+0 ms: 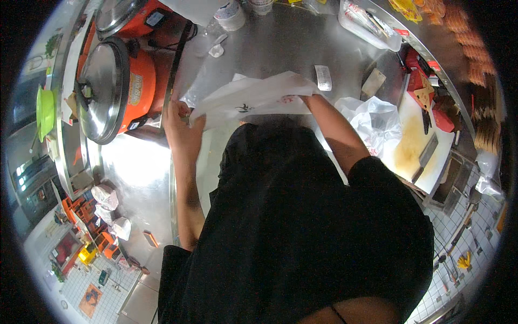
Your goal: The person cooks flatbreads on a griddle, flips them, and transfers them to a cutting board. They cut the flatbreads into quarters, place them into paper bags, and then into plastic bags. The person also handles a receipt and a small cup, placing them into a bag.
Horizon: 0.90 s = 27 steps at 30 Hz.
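Note:
A white plastic bag (259, 95) with printed writing is stretched out sideways before me, above a steel counter (279, 40). At its left end, my left hand (184, 125) has the bag's edge between thumb and curled fingers. My right hand (305, 96) reaches to the other end, where the plastic covers most of it, so its grip is hidden. A printed paper slip (323, 77) lies on the steel just beyond that hand. To the right of my right forearm sits a crumpled clear plastic bag (374, 123).
Orange lidded cookers (139, 87) stand at the left. A stained cutting board (408, 150) at the right bears a cleaver (428, 152) and red boxes (421, 87). Tubs (230, 16) and a plastic tray (366, 26) are at the back. Tied white bags (106, 198) rest at lower left.

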Motion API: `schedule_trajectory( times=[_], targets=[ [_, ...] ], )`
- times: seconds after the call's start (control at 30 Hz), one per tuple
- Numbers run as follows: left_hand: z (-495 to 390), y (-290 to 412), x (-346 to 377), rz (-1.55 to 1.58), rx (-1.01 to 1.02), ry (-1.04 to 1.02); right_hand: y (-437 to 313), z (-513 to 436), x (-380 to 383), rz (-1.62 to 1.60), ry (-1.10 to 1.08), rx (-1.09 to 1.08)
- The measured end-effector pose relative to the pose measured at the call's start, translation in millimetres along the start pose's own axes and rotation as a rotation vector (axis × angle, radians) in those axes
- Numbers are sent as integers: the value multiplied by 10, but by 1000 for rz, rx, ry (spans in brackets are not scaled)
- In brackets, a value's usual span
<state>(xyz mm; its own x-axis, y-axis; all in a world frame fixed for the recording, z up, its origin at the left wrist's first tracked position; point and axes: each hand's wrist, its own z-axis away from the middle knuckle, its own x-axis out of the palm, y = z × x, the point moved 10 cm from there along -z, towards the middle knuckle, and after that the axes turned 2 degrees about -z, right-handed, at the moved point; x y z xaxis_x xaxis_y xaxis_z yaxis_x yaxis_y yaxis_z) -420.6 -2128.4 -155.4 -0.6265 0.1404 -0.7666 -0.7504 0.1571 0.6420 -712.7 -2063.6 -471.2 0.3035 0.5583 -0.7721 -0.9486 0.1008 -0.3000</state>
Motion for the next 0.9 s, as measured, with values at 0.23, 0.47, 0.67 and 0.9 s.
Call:
schedule_trajectory(
  times=[0.23, 0.47, 0.67, 0.9],
  targets=[
    [830, 1432, 1587, -178, 737, -511, -218, 75, 339, 38, -183, -53],
    [-387, -977, 3371, -518, 372, -822, -34, 741, -225, -219, -240, 36],
    [-426, -1742, 3422, -149, 216, -825, 82, 1904, -1061, -1417, -77, -262],
    [-525, -1871, 3584, -334, 16, -989, 1748, 1006, -406, -623, 624, 344]
  ],
)
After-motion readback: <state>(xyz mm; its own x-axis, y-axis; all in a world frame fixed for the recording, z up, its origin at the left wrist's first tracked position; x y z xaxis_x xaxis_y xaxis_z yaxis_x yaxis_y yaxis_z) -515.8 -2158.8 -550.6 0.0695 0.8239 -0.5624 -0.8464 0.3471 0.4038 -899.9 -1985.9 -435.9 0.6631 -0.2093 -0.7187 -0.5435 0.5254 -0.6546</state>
